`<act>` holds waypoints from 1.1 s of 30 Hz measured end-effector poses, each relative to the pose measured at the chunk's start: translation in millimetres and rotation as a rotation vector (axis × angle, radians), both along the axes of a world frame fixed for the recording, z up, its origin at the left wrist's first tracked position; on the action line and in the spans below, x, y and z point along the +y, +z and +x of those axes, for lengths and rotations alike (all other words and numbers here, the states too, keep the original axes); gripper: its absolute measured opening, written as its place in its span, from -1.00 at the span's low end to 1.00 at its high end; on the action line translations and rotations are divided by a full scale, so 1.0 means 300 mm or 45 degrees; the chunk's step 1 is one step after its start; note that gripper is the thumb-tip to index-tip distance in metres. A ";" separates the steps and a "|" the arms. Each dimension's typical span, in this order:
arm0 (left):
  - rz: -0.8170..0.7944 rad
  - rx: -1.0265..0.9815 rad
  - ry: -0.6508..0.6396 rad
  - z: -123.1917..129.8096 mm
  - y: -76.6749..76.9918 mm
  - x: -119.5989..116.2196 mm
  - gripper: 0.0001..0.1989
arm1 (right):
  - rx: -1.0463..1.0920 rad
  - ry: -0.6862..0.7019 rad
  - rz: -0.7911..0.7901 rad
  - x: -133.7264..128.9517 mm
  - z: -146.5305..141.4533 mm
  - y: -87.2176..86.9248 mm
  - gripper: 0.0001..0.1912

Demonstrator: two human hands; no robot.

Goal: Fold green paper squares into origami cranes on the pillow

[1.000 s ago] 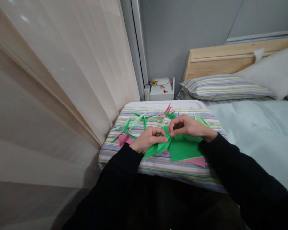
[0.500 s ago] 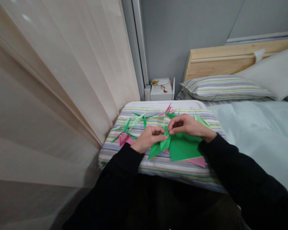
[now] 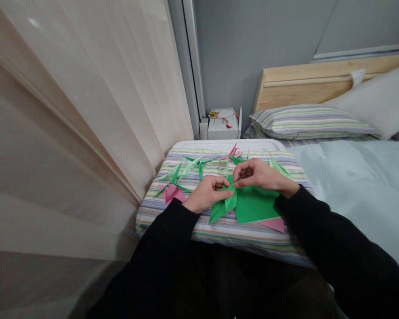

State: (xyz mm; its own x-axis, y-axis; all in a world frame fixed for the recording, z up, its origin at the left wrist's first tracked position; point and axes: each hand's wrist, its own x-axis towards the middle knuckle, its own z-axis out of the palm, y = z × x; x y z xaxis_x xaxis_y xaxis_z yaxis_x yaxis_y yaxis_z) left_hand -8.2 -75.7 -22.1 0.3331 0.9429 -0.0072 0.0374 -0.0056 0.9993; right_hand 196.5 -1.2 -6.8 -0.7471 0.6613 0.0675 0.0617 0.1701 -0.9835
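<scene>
My left hand (image 3: 206, 193) pinches the folded point of a green origami paper (image 3: 222, 206) from the left. My right hand (image 3: 257, 174) holds the top of the same paper, its fingertips close to my left fingers. Below it lies a flat, broad green part of the paper (image 3: 255, 204), with a pink origami sheet (image 3: 274, 224) showing beneath its lower edge. Finished paper cranes (image 3: 182, 173) in green and a pink one (image 3: 173, 193) lie to the left of my left hand. The fold between my fingers is partly hidden.
The papers lie on a striped cloth (image 3: 232, 235) over a white board (image 3: 226, 145). A cream curtain (image 3: 86, 133) hangs on the left. A pale blue bedsheet (image 3: 359, 195) and striped pillow (image 3: 310, 122) lie right; a small white box (image 3: 222, 126) stands behind.
The green folded point has swung right and become narrower, with its lower-left tip drawing in toward the flat sheet. My left hand has shifted slightly right.
</scene>
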 end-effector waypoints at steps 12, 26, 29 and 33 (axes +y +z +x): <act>0.037 -0.429 0.293 0.008 -0.026 0.020 -0.68 | 0.151 -0.270 0.210 -0.017 -0.031 -0.003 -0.66; 0.037 -0.454 0.517 0.006 -0.027 0.026 -0.63 | -0.127 -0.130 0.210 -0.019 -0.042 -0.025 -0.47; -0.006 -0.516 0.519 0.007 -0.021 0.023 -0.61 | -0.112 -0.104 0.213 -0.021 -0.045 -0.024 -0.47; -0.026 -0.544 0.531 0.007 -0.021 0.024 -0.63 | -0.074 -0.109 0.223 -0.020 -0.049 -0.025 -0.49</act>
